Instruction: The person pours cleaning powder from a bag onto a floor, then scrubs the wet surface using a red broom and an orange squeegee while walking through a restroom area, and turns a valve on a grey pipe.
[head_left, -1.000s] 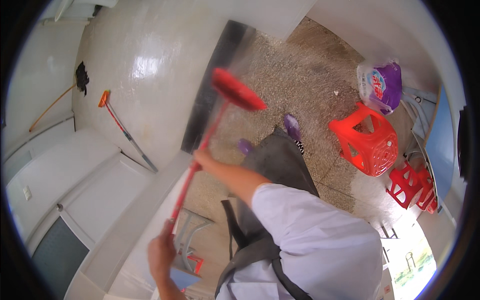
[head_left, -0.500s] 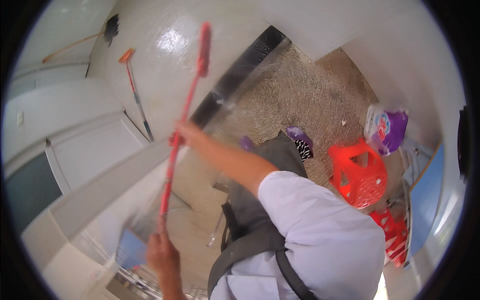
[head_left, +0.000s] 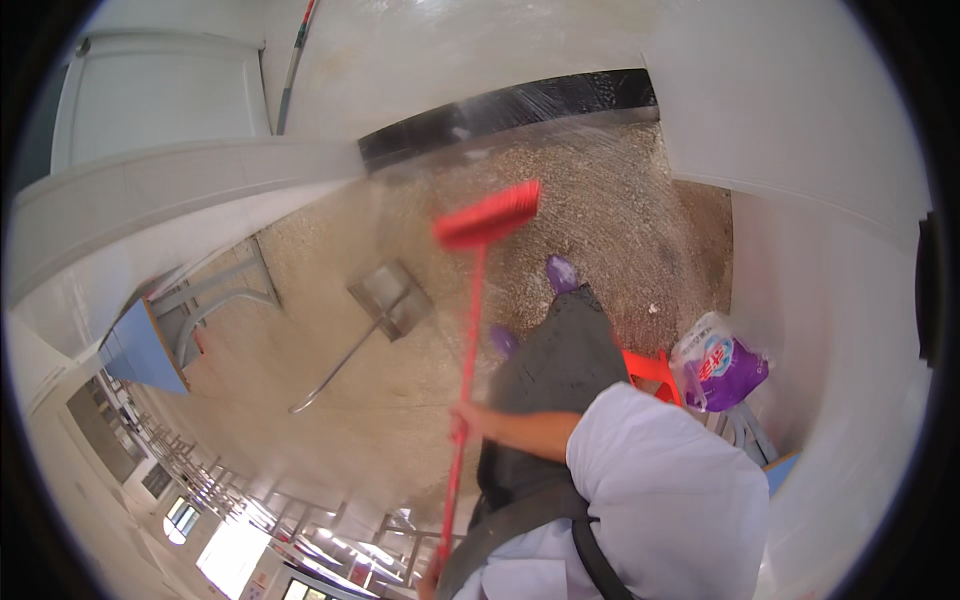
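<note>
A red broom (head_left: 472, 310) reaches forward from me, its wide bristle head (head_left: 492, 215) above or on the wet speckled floor. I cannot tell whether the bristles touch the ground. My right hand (head_left: 468, 422) is closed around the middle of the handle. Lower down, at the picture's bottom edge, my left hand (head_left: 432, 578) grips the handle's near end and is partly cut off. To the left of the broom lies a grey dustpan (head_left: 393, 300) with a long thin handle.
A black doorway sill (head_left: 510, 108) crosses ahead. A blue-topped table (head_left: 143, 345) stands left, and several metal-legged seats are farther back left. On the right, a white-and-purple bag (head_left: 722, 365) sits beside a partly hidden red plastic stool (head_left: 652, 372). Another long handle (head_left: 293, 75) leans beyond the sill.
My view has turned left, bringing the dustpan and table into sight. The broom head has come from beyond the sill to this side of it, with both hands still on the handle.
</note>
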